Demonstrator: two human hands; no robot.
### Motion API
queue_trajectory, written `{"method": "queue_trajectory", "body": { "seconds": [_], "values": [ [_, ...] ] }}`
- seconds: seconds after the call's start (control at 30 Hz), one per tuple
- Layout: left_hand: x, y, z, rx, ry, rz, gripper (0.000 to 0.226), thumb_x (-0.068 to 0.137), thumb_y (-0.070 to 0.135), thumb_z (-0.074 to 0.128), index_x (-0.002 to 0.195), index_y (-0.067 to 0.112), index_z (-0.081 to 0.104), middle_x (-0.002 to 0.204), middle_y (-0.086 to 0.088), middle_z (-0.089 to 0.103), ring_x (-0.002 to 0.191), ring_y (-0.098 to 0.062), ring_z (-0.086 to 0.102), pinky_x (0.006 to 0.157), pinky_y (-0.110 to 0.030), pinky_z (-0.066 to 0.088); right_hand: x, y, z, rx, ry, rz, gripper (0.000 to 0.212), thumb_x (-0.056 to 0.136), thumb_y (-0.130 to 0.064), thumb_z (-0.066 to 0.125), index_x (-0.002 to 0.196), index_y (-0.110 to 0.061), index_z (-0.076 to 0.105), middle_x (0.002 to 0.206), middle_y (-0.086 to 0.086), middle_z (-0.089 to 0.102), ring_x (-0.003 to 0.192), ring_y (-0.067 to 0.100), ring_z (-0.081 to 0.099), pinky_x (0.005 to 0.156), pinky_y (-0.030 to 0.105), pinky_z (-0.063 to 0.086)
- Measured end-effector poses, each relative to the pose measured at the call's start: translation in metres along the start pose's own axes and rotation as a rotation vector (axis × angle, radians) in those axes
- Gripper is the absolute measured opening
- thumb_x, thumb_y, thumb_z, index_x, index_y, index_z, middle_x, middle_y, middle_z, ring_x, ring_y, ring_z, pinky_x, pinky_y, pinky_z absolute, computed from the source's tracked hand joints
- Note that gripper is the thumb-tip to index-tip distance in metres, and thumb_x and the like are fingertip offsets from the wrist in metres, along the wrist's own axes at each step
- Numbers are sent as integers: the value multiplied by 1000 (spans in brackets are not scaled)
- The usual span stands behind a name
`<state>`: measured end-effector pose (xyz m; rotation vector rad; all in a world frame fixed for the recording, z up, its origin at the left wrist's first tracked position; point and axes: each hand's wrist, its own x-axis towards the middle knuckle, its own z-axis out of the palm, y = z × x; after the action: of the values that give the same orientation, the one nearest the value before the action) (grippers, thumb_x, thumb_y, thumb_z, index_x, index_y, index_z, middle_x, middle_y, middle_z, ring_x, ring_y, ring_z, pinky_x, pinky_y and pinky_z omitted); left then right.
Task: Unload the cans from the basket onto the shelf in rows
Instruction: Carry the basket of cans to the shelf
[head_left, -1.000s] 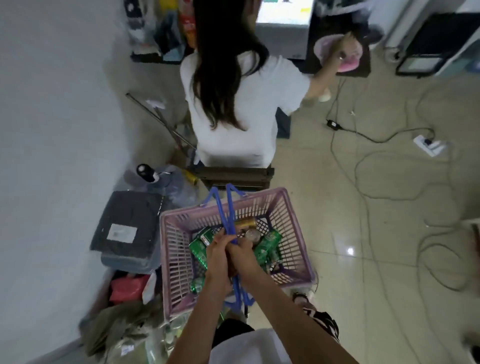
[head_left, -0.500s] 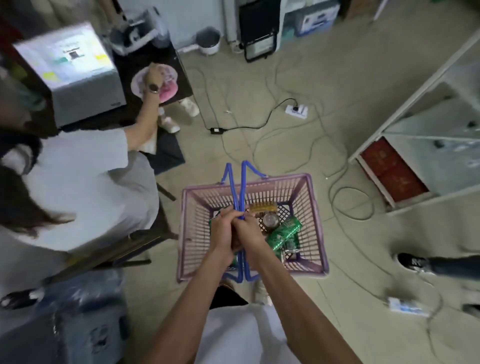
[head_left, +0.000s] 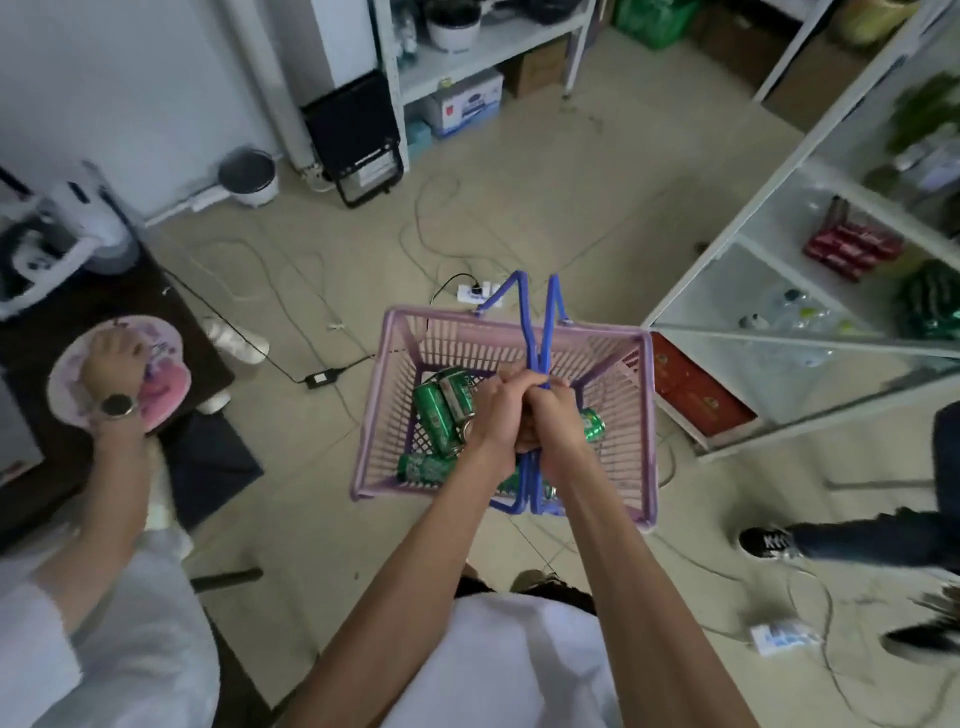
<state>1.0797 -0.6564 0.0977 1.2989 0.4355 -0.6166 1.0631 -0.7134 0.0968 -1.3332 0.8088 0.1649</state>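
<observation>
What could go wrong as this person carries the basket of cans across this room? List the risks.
Cables trail across the floor, so a foot could catch. The cans lie loose in the basket and may roll, tipping the load. The left hand and right hand both grip the handles, leaving none free to break a stumble.

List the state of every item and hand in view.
Pink plastic basket: carried off the floor, holding cans.
Blue basket handles: raised together.
Green drink cans: lying jumbled inside the basket.
Left hand: grips the handles.
Right hand: grips the handles.
White metal shelf: partly stocked, red cans on it.
</observation>
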Motion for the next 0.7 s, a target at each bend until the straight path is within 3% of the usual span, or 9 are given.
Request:
{"method": "queue_trajectory", "body": {
  "seconds": [0.2, 0.37, 0.5, 0.6, 0.7],
  "values": [
    [91, 88, 32, 14, -71, -6, 27, 93, 25, 62, 102, 3, 76, 70, -6, 68, 51, -12, 62, 41, -18, 42, 87, -90, 22, 104, 69, -26, 22, 94, -5, 49, 79, -11, 65, 58, 4, 52, 46, 13, 48, 47, 24, 32],
    [178, 155, 65, 24, -74, 27, 19, 93, 24, 63, 84, 13, 76, 63, -5, 66, 49, -14, 61, 41, -18, 40, 180, -157, 35, 143, 50, -33, 21, 92, -6, 50, 77, -8, 65, 52, 4, 48, 44, 14, 46, 43, 21, 30],
    [277, 213, 100, 22, -7, 24, 22, 88, 28, 63, 81, 11, 75, 65, -8, 64, 52, -16, 58, 45, -21, 40, 287, -218, 49, 184, 44, 9, 23, 92, -14, 53, 89, 3, 69, 65, 12, 61, 49, 16, 58, 44, 20, 39],
    [356, 256, 139, 68, 59, 11, 24, 87, 29, 62, 81, 11, 75, 70, -11, 63, 56, -17, 57, 47, -23, 40, 370, -269, 45, 196, 33, 53, 22, 90, -14, 53, 92, 2, 69, 59, 5, 60, 44, 12, 54, 40, 17, 36],
    [420, 294, 188, 114, 30, -26, 23, 87, 29, 62, 78, 14, 76, 71, -9, 66, 57, -17, 58, 48, -23, 39, 443, -320, 30, 204, 30, 63, 13, 89, -15, 53, 85, -10, 64, 64, 3, 57, 52, 15, 52, 46, 22, 35]
  ]
}}
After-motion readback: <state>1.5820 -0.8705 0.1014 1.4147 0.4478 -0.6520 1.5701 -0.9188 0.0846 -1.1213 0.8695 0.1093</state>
